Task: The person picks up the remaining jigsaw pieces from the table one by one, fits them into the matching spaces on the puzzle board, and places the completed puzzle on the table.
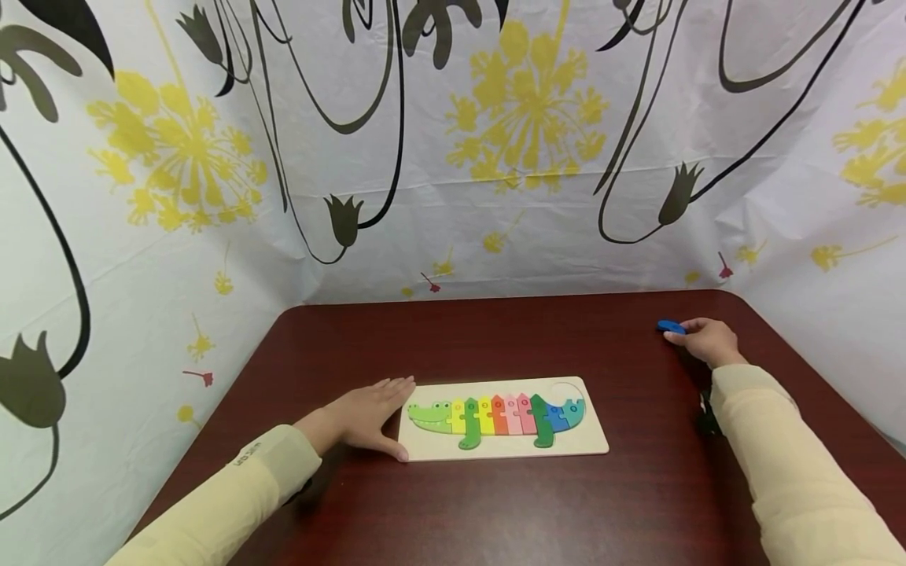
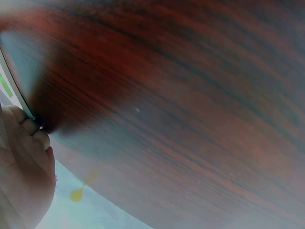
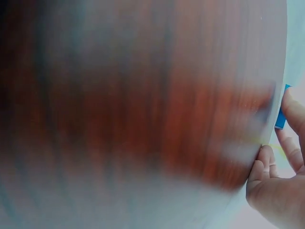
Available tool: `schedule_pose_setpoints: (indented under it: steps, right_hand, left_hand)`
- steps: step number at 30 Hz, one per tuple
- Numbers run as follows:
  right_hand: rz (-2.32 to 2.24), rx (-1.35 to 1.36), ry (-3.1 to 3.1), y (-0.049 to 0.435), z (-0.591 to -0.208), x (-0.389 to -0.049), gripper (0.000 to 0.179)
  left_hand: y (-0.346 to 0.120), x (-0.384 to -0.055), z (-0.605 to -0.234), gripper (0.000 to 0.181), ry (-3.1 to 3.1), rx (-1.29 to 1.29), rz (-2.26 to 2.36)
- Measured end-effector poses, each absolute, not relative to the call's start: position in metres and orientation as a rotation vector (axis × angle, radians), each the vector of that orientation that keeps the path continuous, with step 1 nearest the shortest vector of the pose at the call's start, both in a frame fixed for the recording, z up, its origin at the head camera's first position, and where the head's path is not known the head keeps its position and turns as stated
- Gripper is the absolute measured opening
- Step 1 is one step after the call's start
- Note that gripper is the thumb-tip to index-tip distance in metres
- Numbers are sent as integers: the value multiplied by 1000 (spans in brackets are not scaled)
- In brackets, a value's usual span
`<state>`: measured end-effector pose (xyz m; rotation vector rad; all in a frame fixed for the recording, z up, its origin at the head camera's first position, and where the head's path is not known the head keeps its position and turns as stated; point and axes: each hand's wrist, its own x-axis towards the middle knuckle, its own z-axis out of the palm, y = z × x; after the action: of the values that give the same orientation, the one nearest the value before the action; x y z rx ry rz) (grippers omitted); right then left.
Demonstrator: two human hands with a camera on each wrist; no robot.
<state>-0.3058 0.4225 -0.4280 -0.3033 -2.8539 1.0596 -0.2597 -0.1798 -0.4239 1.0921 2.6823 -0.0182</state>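
A pale wooden puzzle board (image 1: pixel 495 455) lies flat on the table, bearing a crocodile made of coloured pieces (image 1: pixel 499 414), with a green head at the left. At its upper right corner a round outline of bare wood shows above the blue tail end. My left hand (image 1: pixel 368 414) rests at the board's left edge, fingers extended and thumb spread toward the near corner; the left wrist view shows fingertips beside the board's edge (image 2: pixel 18 93). Far to the right, my right hand (image 1: pixel 710 343) pinches a flat blue puzzle piece (image 1: pixel 670 326) between thumb and fingers, low over the table.
The dark red-brown wooden table (image 1: pixel 495 511) has rounded far corners. A white cloth (image 1: pixel 425 173) printed with yellow flowers and grey tulips hangs behind it and along both sides. The right hand is near the table's far right part.
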Motion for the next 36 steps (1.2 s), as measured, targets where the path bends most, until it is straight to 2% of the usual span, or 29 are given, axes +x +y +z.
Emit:
schedule_pose_setpoints:
  steps: [36]
  right_hand:
    - [1027, -312, -2659, 397, -422, -288, 68]
  left_hand:
    - [-179, -257, -420, 120, 2678, 1090, -22]
